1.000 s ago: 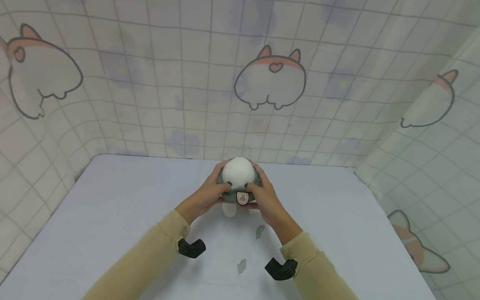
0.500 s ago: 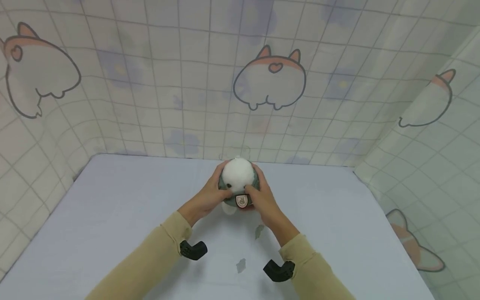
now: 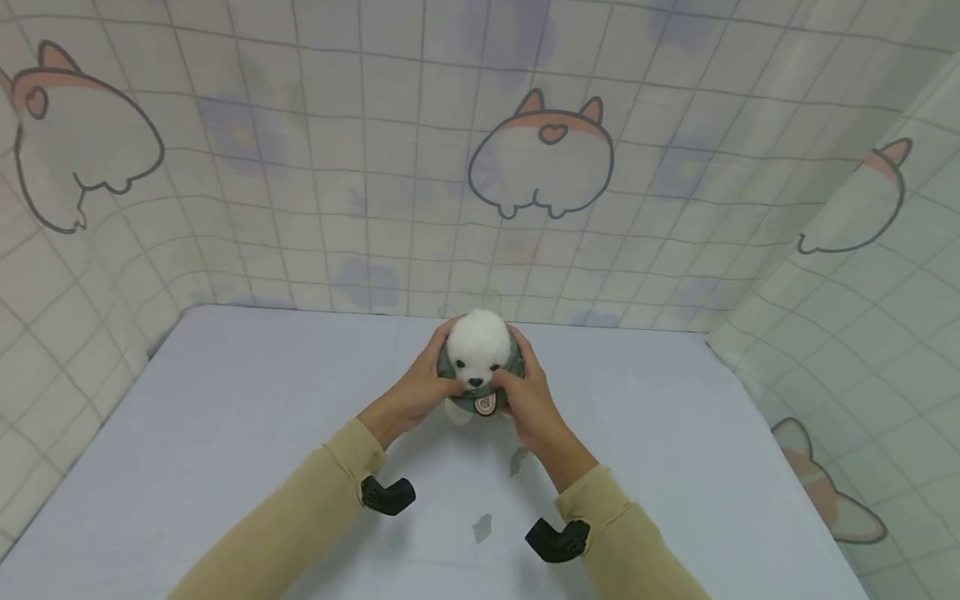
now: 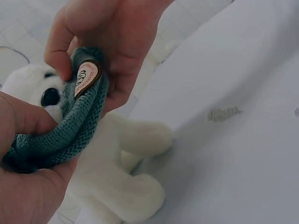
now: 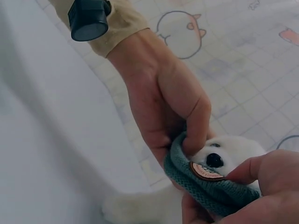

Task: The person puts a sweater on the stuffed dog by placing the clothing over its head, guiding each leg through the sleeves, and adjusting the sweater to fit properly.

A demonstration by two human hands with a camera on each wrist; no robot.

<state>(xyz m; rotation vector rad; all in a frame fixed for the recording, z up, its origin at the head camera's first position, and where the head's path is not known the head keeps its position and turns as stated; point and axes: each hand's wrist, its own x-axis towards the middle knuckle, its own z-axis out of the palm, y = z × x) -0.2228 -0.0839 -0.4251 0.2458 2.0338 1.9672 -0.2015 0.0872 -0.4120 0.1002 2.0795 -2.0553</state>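
A white plush dog (image 3: 477, 337) with dark eyes and a black nose sits facing me near the table's far edge. A green knitted garment (image 4: 70, 135) with a round patch (image 3: 486, 405) runs under its nose and along both sides of its head; its exact kind is unclear. My left hand (image 3: 420, 387) grips the knit on the left, its thumb by the muzzle. On the right, my right hand (image 3: 536, 400) holds the knit, thumb tucked over its edge beside the nose. The plush legs (image 4: 145, 137) show below the knit. Some fingers are hidden behind the head.
The white table (image 3: 285, 392) has two grey worn patches, one of them a mark (image 3: 482, 528) between the forearms. A curtain (image 3: 390, 167) with a grid and corgi print rises behind and beside the table. Each wrist carries a black camera mount (image 3: 387, 496).
The knit's edge has come down past the nose, which now shows with the whole face. Both hands keep their hold, and the plush dog's head has tipped up slightly.
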